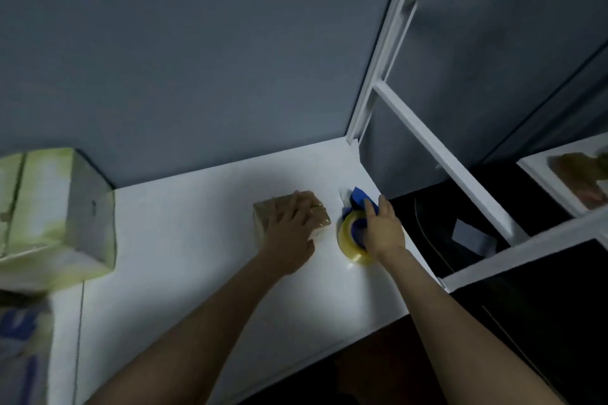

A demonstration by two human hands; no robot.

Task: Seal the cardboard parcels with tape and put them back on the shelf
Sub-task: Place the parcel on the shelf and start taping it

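Grey-blue wall backs a white surface, with a white shelf frame at its right. A small cardboard parcel lies near the far right corner, the left hand pressing flat on it, fingers straight. Just beside it, the right hand grips the tape dispenser. Glossy tape seems to cover the parcel's right end; whether sealing is finished is unclear, and shelving remains.

We see our left forearm and right forearm bare up to the frame's edge, with left hand and right hand bare as well; finer detail is blurred.
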